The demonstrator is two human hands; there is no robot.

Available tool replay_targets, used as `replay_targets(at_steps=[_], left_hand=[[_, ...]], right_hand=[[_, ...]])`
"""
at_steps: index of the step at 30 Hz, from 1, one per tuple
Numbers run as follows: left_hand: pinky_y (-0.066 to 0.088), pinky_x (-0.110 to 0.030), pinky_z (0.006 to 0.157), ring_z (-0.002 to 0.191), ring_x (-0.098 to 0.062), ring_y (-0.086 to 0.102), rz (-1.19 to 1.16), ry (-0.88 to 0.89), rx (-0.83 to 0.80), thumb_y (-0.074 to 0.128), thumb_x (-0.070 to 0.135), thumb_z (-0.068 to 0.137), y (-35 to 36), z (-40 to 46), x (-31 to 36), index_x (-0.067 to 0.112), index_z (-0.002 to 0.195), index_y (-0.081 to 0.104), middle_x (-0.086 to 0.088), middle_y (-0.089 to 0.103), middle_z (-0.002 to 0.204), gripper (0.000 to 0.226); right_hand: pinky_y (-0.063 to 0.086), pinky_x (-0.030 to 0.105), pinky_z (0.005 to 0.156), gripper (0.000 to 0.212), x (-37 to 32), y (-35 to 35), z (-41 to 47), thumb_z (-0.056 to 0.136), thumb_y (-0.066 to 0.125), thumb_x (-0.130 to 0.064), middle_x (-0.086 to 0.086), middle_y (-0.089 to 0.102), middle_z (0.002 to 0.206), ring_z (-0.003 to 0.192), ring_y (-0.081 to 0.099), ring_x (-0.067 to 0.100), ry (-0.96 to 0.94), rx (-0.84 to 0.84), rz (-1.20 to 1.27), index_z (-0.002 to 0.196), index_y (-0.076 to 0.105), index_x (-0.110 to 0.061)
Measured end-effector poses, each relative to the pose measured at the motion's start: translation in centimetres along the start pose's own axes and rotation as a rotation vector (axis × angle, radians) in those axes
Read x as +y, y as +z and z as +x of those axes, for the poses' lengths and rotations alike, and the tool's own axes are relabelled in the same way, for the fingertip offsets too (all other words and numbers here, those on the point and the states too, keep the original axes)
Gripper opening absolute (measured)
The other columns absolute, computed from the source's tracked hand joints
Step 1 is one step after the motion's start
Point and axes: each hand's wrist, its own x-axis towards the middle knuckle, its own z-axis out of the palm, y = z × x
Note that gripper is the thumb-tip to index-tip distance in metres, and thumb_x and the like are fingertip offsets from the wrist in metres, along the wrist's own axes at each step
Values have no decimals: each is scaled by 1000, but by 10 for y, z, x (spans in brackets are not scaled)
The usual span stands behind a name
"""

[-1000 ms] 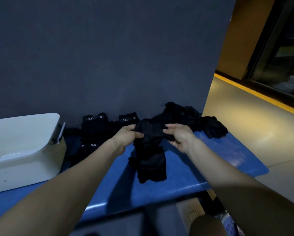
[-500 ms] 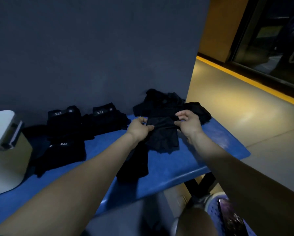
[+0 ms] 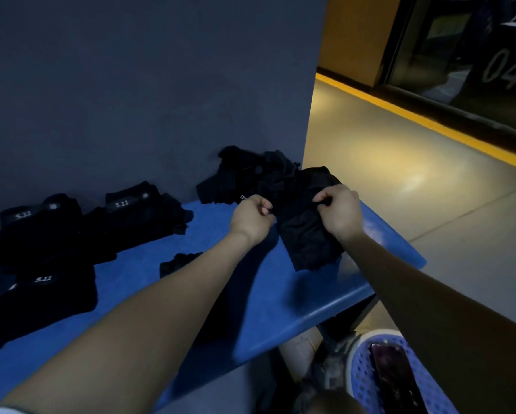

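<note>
1. The soft, dull black cloth piece [image 3: 307,234] is held up between both hands over the right part of the table, just in front of the far heap of clothes.
2. Its long axis runs from far to near. The top edge is at the hands, and the free lower end points to the near edge of the table, leaning a little to the right. I cannot tell if this end touches the table.
3. The left hand [image 3: 250,218] has its fingers curled and pinches the top left corner of the cloth.
4. The right hand [image 3: 340,210] also has curled fingers and pinches the top right corner.
5. The smooth blue table [image 3: 265,294] is under the hands, with a dark grey wall [image 3: 131,85] behind it.
6. A loose heap of black clothes [image 3: 256,174] lies at the far side against the wall, touching the held piece from behind.
7. A small black crumpled piece [image 3: 179,261] lies on the table, partly under the left forearm.
8. At the left there are folded black pieces with white "5.11" labels [image 3: 131,210].
9. Below the table, near right, stands a violet plastic basket with holes [image 3: 361,372].
10. One second ago the cloth hung down longer, nearer the middle of the table. Now it looks shorter and is more to the right.
11. The white tub seen at the left one second ago is now out of view.
</note>
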Motion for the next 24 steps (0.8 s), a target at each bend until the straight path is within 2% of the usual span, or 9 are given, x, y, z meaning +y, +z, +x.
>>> replay_targets(at_steps=[2,5,10,14,16,19,24], left_hand=[[45,-25,80,86,-15,51,80,63,60,58,7,89,-7,10,-1,11,102,58,2,51,87,15],[42,-24,83,95,-14,50,181,107,148,56,8,89,-23,26,-3,12,109,58,0,48,106,21],[38,-28,91,122,-20,40,323,147,220,56,12,89,-41,56,0,16,122,52,-3,42,130,33],[35,-26,92,127,-20,34,392,138,222,55,15,90,-47,77,1,16,129,48,-3,38,136,40],[35,-28,96,128,-20,34,401,129,211,55,15,90,-48,82,-2,16,130,48,-3,38,136,41],[35,-29,98,127,-21,35,391,128,192,56,16,90,-50,85,-9,16,130,48,-3,39,134,41],[42,-37,101,121,-21,45,290,98,174,58,15,89,-59,84,-8,14,125,51,-4,45,128,37]], right_hand=[[43,40,93,14,-10,6,10,87,57,-4,8,59,110,112,45,31,-63,19,-75,91,68,-12],[42,41,97,15,-26,21,29,88,60,-8,8,57,116,115,46,29,-112,-8,-42,101,66,-12],[47,38,93,27,-44,42,66,90,61,-13,10,53,123,114,51,28,-29,-26,40,116,58,-9],[47,40,94,38,-47,59,89,90,62,-22,12,52,124,118,48,32,66,-40,33,122,53,-6],[49,39,87,33,-47,68,95,90,61,-25,13,56,119,112,53,33,104,-42,16,116,56,-5],[48,34,72,22,-50,73,97,94,54,-19,14,65,103,95,61,33,104,3,38,109,63,-6],[34,28,59,15,-68,53,94,97,48,-16,5,56,79,71,51,23,36,106,260,96,59,-7]])
